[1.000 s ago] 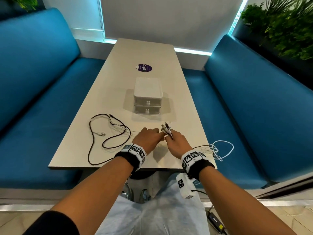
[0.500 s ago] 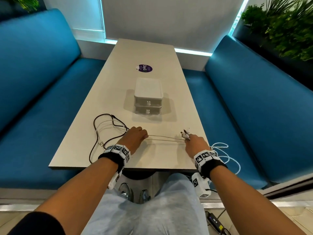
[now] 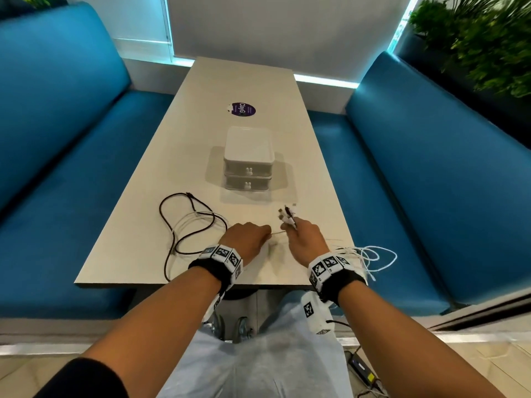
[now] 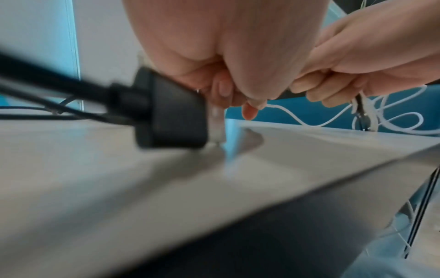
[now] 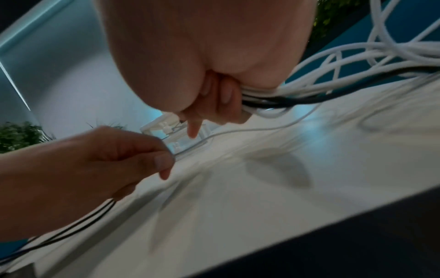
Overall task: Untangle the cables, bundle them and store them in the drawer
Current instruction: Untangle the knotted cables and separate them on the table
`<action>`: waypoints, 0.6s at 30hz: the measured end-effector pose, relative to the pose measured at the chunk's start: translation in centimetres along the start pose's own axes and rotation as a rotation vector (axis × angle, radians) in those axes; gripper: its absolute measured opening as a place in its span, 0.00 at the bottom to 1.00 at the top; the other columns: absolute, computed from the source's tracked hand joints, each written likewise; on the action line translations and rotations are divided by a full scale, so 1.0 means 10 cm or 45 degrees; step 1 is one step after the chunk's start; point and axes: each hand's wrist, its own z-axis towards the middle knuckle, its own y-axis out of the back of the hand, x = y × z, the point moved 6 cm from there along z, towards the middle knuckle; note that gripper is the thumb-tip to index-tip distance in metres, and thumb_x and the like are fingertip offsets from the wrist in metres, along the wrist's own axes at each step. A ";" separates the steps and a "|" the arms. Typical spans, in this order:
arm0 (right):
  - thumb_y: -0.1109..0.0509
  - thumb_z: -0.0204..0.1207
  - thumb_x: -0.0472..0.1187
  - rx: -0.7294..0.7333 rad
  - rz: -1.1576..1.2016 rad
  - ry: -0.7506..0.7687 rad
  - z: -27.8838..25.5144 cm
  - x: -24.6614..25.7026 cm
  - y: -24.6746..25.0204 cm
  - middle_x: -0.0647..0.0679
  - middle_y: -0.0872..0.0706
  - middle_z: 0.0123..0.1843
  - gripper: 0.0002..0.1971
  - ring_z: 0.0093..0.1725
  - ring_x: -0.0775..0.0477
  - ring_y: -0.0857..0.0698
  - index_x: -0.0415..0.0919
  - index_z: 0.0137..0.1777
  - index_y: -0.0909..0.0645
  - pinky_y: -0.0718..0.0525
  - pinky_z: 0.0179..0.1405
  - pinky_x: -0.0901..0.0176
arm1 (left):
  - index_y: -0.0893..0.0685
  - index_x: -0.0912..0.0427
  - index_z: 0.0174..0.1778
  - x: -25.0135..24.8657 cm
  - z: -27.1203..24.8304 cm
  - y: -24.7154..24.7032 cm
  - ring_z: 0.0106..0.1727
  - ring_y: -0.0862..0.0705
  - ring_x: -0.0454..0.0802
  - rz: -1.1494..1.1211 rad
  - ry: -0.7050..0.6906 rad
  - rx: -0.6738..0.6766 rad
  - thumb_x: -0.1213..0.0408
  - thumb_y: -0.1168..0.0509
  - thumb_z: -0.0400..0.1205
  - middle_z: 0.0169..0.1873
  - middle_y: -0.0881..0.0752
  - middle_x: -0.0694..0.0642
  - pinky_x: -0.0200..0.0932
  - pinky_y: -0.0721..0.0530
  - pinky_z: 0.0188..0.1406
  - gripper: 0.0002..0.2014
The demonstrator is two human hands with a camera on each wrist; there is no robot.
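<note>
A black cable (image 3: pixel 184 222) and a thin white cable (image 3: pixel 201 218) lie looped together on the pale table (image 3: pixel 138 225), left of my hands. My left hand (image 3: pixel 247 238) pinches the cables where they run toward the right. My right hand (image 3: pixel 301 239) grips a bunch of folded cable loops (image 5: pixel 266 97), with the plug ends (image 3: pixel 287 215) sticking up above its fingers. More white loops (image 3: pixel 370 258) hang over the table's right edge behind that wrist. The white two-drawer box (image 3: pixel 248 162) stands mid-table, both drawers closed.
A purple round sticker (image 3: pixel 242 109) lies beyond the drawer box. Blue benches (image 3: pixel 416 182) flank the table on both sides, and green plants (image 3: pixel 482 38) stand at the back right. A black power adapter (image 3: pixel 360 369) lies on the floor by my right leg.
My hands were spread apart with the cable stretched between them; now they have come close together again near the table's front. The loose loops on the left have shifted slightly rightward.
</note>
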 end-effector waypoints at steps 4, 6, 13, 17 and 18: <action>0.40 0.84 0.42 0.180 0.028 0.054 -0.06 0.07 -0.14 0.37 0.11 0.53 0.12 0.53 0.35 0.15 0.38 0.54 0.15 0.21 0.46 0.53 | 0.19 0.48 0.62 -0.09 0.00 0.03 0.48 0.14 0.63 -0.060 -0.064 0.015 0.52 0.49 0.90 0.50 0.12 0.59 0.50 0.20 0.40 0.15; 0.38 0.84 0.43 0.222 0.011 0.035 -0.06 0.03 -0.17 0.38 0.11 0.54 0.12 0.54 0.36 0.15 0.39 0.56 0.15 0.22 0.46 0.54 | 0.18 0.51 0.61 -0.08 -0.04 0.06 0.49 0.14 0.62 -0.054 -0.073 0.028 0.53 0.48 0.90 0.51 0.12 0.59 0.50 0.21 0.42 0.15; 0.40 0.84 0.47 0.102 -0.289 -0.061 0.02 -0.07 -0.06 0.36 0.14 0.58 0.14 0.57 0.32 0.16 0.42 0.63 0.19 0.19 0.51 0.50 | 0.20 0.56 0.53 0.13 -0.13 0.15 0.50 0.15 0.61 0.001 -0.018 0.004 0.54 0.50 0.91 0.48 0.12 0.57 0.50 0.28 0.48 0.15; 0.41 0.84 0.47 0.001 -0.360 -0.315 0.05 -0.40 0.24 0.38 0.14 0.57 0.14 0.54 0.34 0.14 0.43 0.61 0.19 0.17 0.51 0.49 | 0.22 0.52 0.56 0.40 -0.20 0.18 0.52 0.16 0.58 0.044 0.026 0.000 0.53 0.52 0.91 0.49 0.13 0.54 0.52 0.33 0.57 0.14; 0.42 0.84 0.47 -0.002 -0.357 -0.336 0.04 -0.45 0.27 0.38 0.14 0.56 0.14 0.53 0.35 0.14 0.42 0.60 0.19 0.16 0.50 0.49 | 0.21 0.52 0.57 0.45 -0.20 0.16 0.53 0.17 0.58 0.043 0.035 0.016 0.53 0.52 0.91 0.50 0.14 0.55 0.53 0.33 0.57 0.14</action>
